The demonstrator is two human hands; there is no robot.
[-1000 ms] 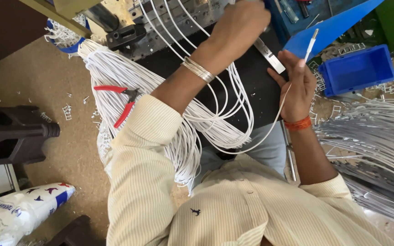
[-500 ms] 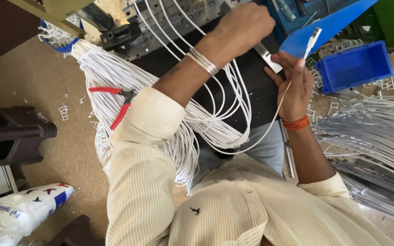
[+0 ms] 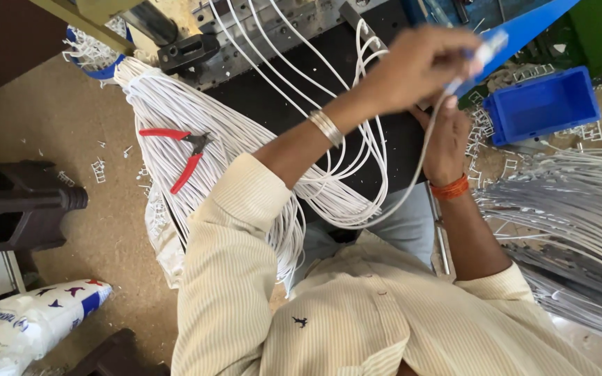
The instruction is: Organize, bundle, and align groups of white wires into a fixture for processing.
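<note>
My left hand point(image 3: 416, 66), a silver bangle on its wrist, is pinched on the tip of a white wire point(image 3: 412, 184) at the upper right, just in front of a blue chute. My right hand point(image 3: 449, 136), with an orange thread on the wrist, sits directly below it, partly hidden, and grips the same wire lower down. The wire loops down towards my lap and back up. More white wire loops point(image 3: 357, 139) hang over a black machine bed point(image 3: 287, 97).
A thick bundle of white wires point(image 3: 175, 104) lies at the left with red-handled pliers point(image 3: 184, 157) on it. A blue bin point(image 3: 541, 104) stands at the right above more white cables point(image 3: 573, 209). A black stool point(image 3: 15, 205) and a white sack point(image 3: 29, 324) are at the left.
My left hand has left the machine at the top and swung right to the wire's tip above my right hand. The right hand has stayed about where it was.
</note>
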